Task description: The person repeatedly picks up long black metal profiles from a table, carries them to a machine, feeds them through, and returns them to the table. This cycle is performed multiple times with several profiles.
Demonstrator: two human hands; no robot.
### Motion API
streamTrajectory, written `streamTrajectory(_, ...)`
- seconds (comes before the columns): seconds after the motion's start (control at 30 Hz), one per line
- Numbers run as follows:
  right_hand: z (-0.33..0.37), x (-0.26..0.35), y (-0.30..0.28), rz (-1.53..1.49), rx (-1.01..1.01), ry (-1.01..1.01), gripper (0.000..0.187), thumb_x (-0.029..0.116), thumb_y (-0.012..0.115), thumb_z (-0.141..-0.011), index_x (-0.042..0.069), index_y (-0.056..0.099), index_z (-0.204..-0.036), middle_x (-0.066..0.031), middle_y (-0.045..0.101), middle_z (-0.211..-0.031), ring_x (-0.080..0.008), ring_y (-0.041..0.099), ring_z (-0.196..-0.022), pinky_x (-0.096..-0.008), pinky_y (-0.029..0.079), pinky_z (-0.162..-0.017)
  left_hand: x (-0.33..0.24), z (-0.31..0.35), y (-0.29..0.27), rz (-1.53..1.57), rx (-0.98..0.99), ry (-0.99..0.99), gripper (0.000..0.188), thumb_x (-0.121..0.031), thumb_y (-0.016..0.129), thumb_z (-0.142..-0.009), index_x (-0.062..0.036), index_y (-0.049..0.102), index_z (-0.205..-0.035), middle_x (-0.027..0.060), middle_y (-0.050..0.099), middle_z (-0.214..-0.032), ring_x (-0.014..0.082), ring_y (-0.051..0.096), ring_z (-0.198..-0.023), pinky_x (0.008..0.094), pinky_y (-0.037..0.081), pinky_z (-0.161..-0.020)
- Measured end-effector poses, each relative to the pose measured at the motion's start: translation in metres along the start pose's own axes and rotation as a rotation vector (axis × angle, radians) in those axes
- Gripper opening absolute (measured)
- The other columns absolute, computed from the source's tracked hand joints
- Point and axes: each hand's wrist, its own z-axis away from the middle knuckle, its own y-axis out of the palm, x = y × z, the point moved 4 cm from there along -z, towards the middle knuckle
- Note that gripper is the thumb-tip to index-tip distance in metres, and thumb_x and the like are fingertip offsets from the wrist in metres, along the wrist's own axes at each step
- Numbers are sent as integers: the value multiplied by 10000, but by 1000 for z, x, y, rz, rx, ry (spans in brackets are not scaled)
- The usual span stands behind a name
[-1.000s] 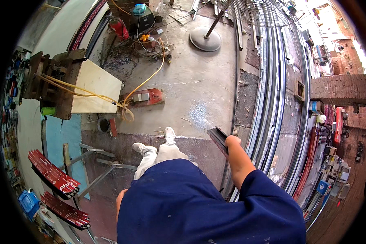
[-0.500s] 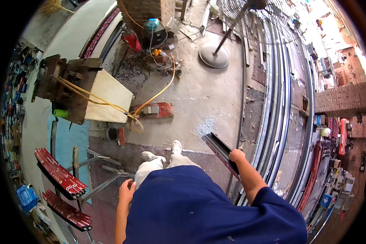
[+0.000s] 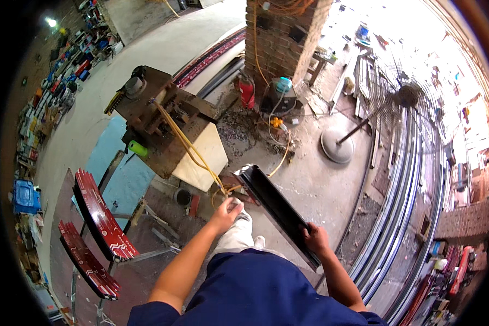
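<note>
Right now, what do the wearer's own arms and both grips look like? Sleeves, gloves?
Short navy sleeves, with bare arms below. Left grip and right grip are ungloved. No watch, cable or marking shows; rings are too small to tell.

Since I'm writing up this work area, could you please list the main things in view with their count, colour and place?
dark profile: 1, black inside, in the right hand
yellow hoses: number unclear, yellow, hanging from the machine
machine: 1, rusty brown, upper left of centre
green cylinder: 1, green, at the machine's edge
red strip stacks: 2, red, lower left
blue crate: 1, blue, far left
fire extinguisher: 1, red, beside the pillar
brick pillar: 1, brown, top centre
fan: 1, grey, upper right
long profiles: several, silver and dark, right
shirt: 1, navy, bottom centre
hands: 2, bare, left near the hoses, right on the profile
</note>
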Motion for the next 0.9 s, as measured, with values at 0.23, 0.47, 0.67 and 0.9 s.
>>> streamTrajectory(0.23,-107,129,-25,25,-34,-220,214,276,661,-883,99,696,-999,-215,658,-767,-408,650,-712,-480,509,-618,-63,-116,-66,328,-362,-22,625,-644,616,-885,-33,560,-1002,52,533,-915,169,521,-816,292,448,-754)
streamTrajectory(0.47,-211,227,-25,93,19,-276,271,351,634,-921,100,701,-1001,-236,654,-750,-441,641,-720,-502,503,-628,-70,-206,-137,379,-505,-118,1022,-773,467,-870,133,437,-1343,300,522,-1338,385,515,-1247,405,389,-1051)
streamTrajectory(0.67,-249,267,-18,119,77,-219,286,364,604,-939,96,693,-987,-239,664,-775,-454,640,-749,-507,510,-670,-83,-232,-166,361,-475,-164,980,-758,464,-882,109,411,-1334,261,545,-1277,315,598,-1090,378,501,-909)
streamTrajectory(0.9,-263,282,-14,311,41,-327,265,334,558,-960,86,646,-937,-237,668,-783,-440,653,-760,-525,507,-679,-72,-249,-174,444,-550,-72,974,-750,434,-895,108,369,-1351,286,529,-1266,342,601,-1030,393,504,-862)
